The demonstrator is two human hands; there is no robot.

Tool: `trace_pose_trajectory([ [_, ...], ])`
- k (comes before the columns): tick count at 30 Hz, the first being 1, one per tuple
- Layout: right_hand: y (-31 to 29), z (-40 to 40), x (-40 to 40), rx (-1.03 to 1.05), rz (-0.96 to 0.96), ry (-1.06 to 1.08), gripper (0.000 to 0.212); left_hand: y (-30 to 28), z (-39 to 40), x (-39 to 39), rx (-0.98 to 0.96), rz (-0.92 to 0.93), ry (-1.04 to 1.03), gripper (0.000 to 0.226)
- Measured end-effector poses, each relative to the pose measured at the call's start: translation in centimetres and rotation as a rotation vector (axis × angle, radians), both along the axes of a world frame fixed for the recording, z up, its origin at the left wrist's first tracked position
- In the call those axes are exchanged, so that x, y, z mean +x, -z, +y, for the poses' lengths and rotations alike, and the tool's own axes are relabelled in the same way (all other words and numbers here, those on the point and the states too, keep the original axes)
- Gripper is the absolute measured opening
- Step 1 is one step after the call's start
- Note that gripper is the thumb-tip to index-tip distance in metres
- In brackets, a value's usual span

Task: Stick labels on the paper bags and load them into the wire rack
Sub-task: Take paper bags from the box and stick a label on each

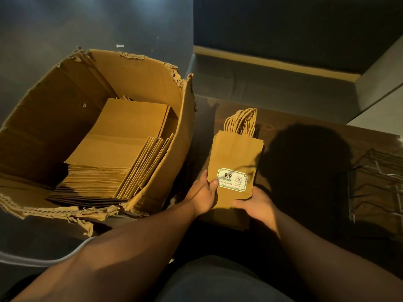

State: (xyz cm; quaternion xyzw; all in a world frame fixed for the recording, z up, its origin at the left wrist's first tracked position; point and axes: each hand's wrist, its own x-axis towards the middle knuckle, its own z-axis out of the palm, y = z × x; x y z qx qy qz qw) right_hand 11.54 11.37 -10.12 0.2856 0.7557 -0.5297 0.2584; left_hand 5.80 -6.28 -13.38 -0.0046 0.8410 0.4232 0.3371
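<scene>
A stack of brown paper bags [234, 153] with twisted handles lies on the dark wooden table [316, 136]. The top bag carries a white and green label [232, 179] reading 9.9. My left hand [205, 192] grips the stack's lower left edge, thumb on top next to the label. My right hand [254, 205] holds the lower right corner, fingers curled around the bottom edge. A wire rack [377, 182] sits at the right edge of the table, dimly lit.
A large torn cardboard box [139, 83] stands on the left, holding several flat brown bags [122, 149] stacked and leaning. A grey bench seat [272, 83] runs behind the table. My head's shadow falls on the table between the stack and the rack.
</scene>
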Motion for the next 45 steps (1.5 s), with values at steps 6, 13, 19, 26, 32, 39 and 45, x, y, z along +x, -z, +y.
trace_pose_trajectory([
  [6,-0.1,0.8,0.0,-0.017,-0.04,0.156,0.096,-3.6,1.2,0.1,-0.048,-0.044,-0.146,0.073],
  [13,-5.8,-0.2,-1.1,0.265,0.249,0.134,0.104,-11.8,0.9,0.3,0.226,0.118,-0.057,0.076],
  [19,-13.2,-5.4,-3.3,0.127,0.715,-0.087,0.105,-20.7,-3.2,1.0,0.178,0.405,0.01,0.089],
  [26,-17.4,-13.1,-7.0,0.266,0.869,-0.41,0.061,-24.0,-12.2,-1.1,-0.014,0.758,-0.153,0.06],
  [32,-14.9,-15.8,-8.2,0.336,0.9,-0.395,0.043,-20.4,-17.4,-1.9,-0.079,0.315,-0.118,0.044],
  [39,-12.0,-15.5,-7.7,0.409,0.98,-0.281,0.031,-18.9,-16.6,-1.4,0.037,0.282,-0.122,0.041],
  [45,-11.7,-15.1,-7.5,0.425,0.978,-0.295,0.031,-18.5,-16.4,-1.7,0.082,0.254,-0.149,0.03],
])
